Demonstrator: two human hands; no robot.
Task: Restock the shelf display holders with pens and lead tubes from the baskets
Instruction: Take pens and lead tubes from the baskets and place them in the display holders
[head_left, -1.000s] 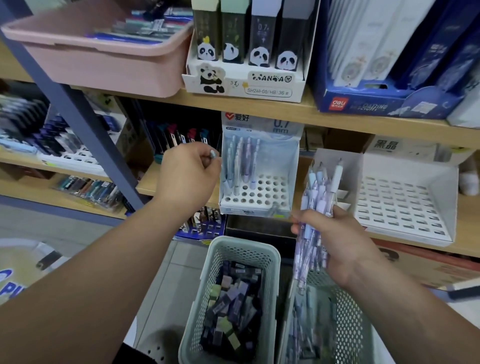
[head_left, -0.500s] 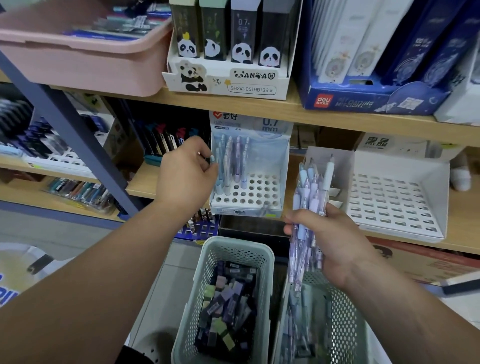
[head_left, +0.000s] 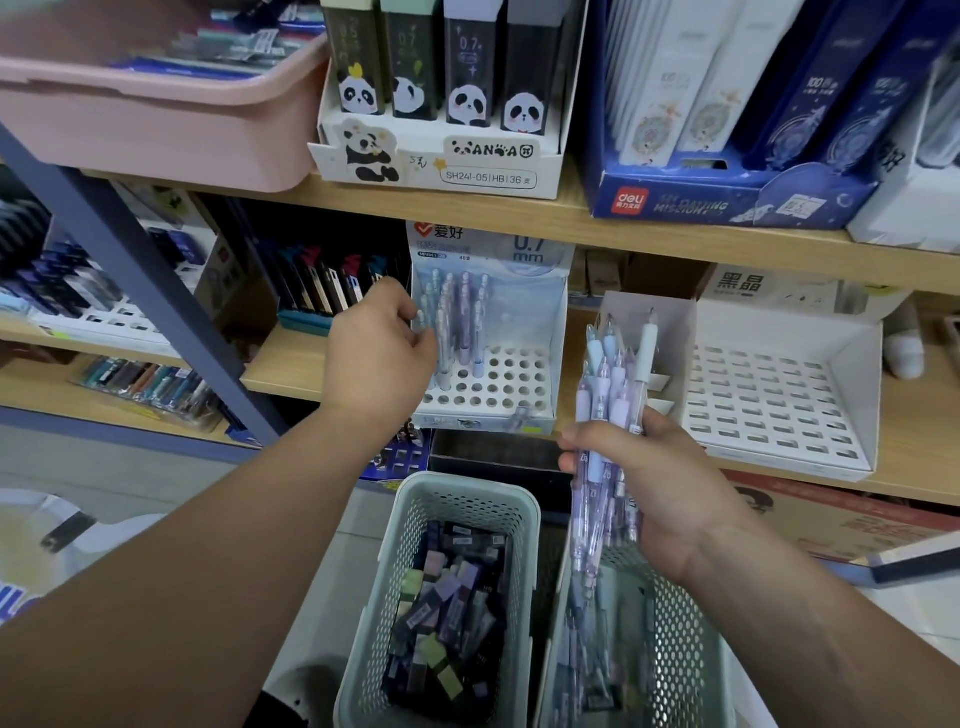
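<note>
My left hand (head_left: 376, 348) is at the left side of the white pen holder (head_left: 511, 387) on the middle shelf, fingers pinched on a pale pen (head_left: 441, 343) that stands in the holder's front-left holes. Several pastel pens (head_left: 467, 317) stand in its back rows. My right hand (head_left: 644, 483) grips a bundle of lilac and blue pens (head_left: 605, 395), tips up, above the right basket (head_left: 675, 639). The left basket (head_left: 511, 506) holds several dark, lilac and green lead tubes (head_left: 447, 597).
An empty white slotted holder (head_left: 769, 400) sits to the right on the same shelf. Above are a panda lead-tube display (head_left: 441, 161), a pink bin (head_left: 156, 124) and a blue Deli box (head_left: 727, 200). A grey shelf post (head_left: 140, 280) slants at left.
My left hand has moved right and down with one pen, from beside the holder to its front-left holes. My right hand keeps hold of the pen bundle.
</note>
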